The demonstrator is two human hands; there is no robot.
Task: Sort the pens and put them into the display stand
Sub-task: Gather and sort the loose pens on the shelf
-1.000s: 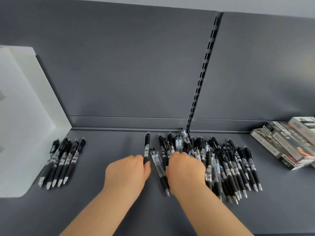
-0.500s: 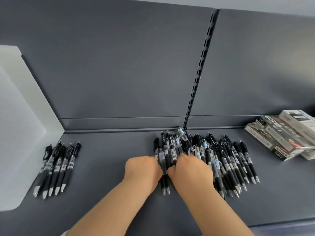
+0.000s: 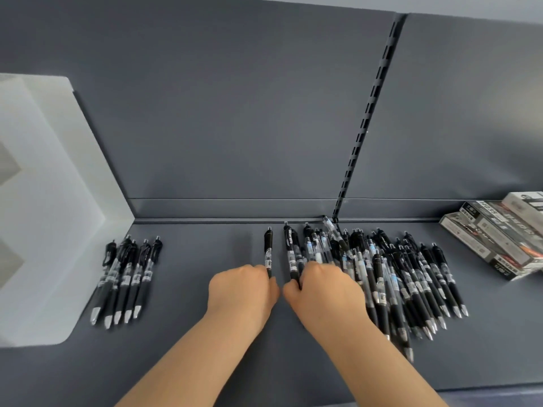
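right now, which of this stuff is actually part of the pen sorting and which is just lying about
In the job:
loose pen pile
sorted pen row
lone pen, held by the left hand
pile-edge pen, held by the right hand
white display stand

Lying about:
stacked boxes
slotted wall strip

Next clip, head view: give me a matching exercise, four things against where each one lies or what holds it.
Things:
1. lone pen
2. short row of pens
3. big pile of pens
4. pen boxes

Places or states:
a. stacked at the far right
b. gripped at its left edge by the right hand
c. held at its lower end by the left hand
d. lying beside the white display stand, untouched

Pairs: 1-c, 2-d, 3-b, 4-a
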